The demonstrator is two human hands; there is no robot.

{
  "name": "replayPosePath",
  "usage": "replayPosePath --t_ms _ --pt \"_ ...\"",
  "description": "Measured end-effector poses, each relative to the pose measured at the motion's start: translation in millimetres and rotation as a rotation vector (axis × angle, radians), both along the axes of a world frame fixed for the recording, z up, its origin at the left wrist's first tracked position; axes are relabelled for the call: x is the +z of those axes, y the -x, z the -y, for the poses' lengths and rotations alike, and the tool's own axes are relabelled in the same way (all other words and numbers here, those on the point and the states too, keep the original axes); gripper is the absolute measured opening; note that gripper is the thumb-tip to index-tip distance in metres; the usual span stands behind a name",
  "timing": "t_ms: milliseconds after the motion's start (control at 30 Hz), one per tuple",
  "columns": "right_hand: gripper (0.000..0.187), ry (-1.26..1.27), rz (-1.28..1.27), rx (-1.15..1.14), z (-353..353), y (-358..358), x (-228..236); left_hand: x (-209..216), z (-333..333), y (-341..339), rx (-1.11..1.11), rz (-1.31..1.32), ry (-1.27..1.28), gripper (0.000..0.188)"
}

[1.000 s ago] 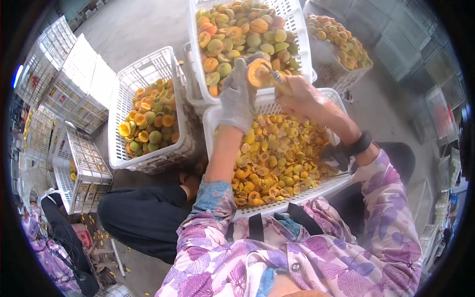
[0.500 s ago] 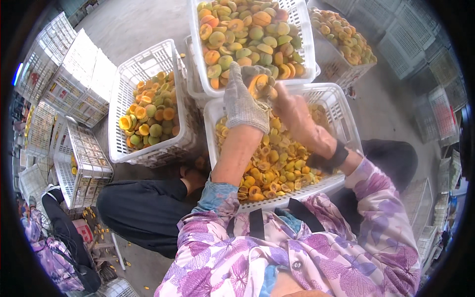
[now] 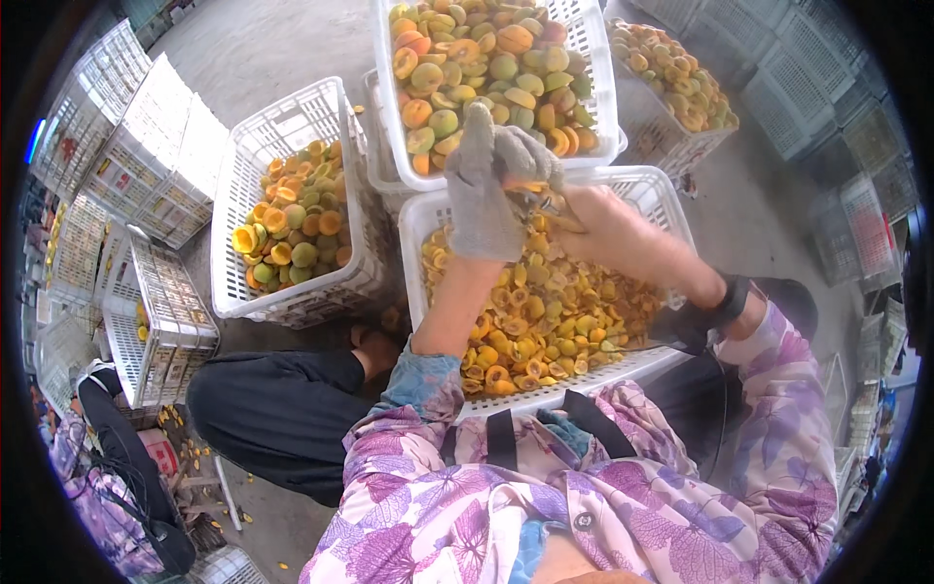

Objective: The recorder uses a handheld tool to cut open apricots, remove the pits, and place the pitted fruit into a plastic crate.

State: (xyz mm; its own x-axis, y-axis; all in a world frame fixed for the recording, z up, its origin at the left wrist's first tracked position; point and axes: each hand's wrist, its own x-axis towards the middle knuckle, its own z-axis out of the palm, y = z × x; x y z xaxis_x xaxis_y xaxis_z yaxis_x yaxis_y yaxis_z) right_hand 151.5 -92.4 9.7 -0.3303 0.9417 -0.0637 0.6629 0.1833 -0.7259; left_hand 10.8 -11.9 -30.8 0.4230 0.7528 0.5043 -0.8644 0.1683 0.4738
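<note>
In a grey-white knit glove, my left hand is closed round an orange apricot-like fruit, its thumb pointing up. My bare right hand meets it from the right, fingers curled at the fruit. Something thin and dull shows at those fingertips, too blurred to name. Both hands are over the near edge of a white crate of whole and cut fruit. Below them is a white crate with many small yellow-orange fruit pieces.
A white crate at the left holds hollowed fruit halves. Another heaped crate stands at the far right. Stacked crates line both sides. My bent legs flank the near crate. Another person's legs show at lower left.
My right hand has shifted right and slightly down, its wrist farther from the near crate's middle. My left hand's fingers have closed further over the fruit.
</note>
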Motion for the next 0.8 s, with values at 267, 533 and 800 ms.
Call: replayPosePath --t_ms 267,533,800 --pt "0.029 0.555 -0.262 0.019 2 3 13 11 18 -1 0.49 -0.15 0.122 0.055" --pt "0.022 -0.001 0.275 0.088 -25 5 2 0 5 5 -0.105 0.216 0.662 0.046" --pt "0.03 -0.175 0.397 0.224 -50 -18 -12 -11 -14 10 0.106 -0.208 0.487 0.047"
